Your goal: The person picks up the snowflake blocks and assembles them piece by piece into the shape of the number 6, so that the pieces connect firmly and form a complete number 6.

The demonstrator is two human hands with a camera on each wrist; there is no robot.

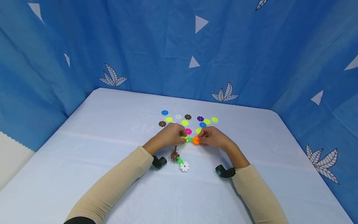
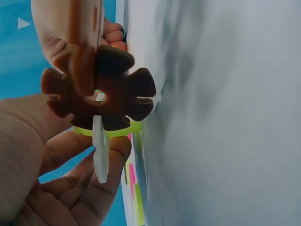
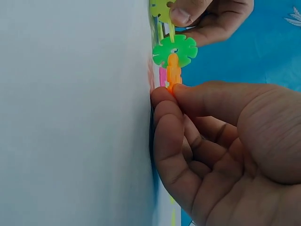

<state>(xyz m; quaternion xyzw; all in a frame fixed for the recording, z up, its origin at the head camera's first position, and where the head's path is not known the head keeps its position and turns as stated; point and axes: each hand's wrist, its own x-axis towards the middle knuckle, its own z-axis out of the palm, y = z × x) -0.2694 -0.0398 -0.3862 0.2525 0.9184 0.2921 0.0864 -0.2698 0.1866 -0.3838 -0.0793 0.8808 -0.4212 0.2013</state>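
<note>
Several notched plastic discs are slotted together in a chain between and below the two hands. With thumb and fingers my left hand (image 1: 170, 135) pinches a yellow-green disc (image 3: 161, 9) in the chain. My right hand (image 1: 214, 137) pinches an orange disc (image 1: 195, 140), whose far edge meets a green disc (image 3: 175, 51) beside the yellow one. From the left hand's side the chain hangs toward the front through a white disc (image 2: 100, 160), a brown disc (image 2: 120, 94), a green disc (image 1: 180, 161) and a white end disc (image 1: 184, 166).
Loose discs lie behind the hands on the white-covered table (image 1: 117, 174), among them a blue disc (image 1: 164, 112), a purple disc (image 1: 200, 119), a pink disc (image 1: 188, 131) and a brown disc (image 1: 162, 123). A blue patterned curtain (image 1: 156, 40) surrounds the table's back and sides.
</note>
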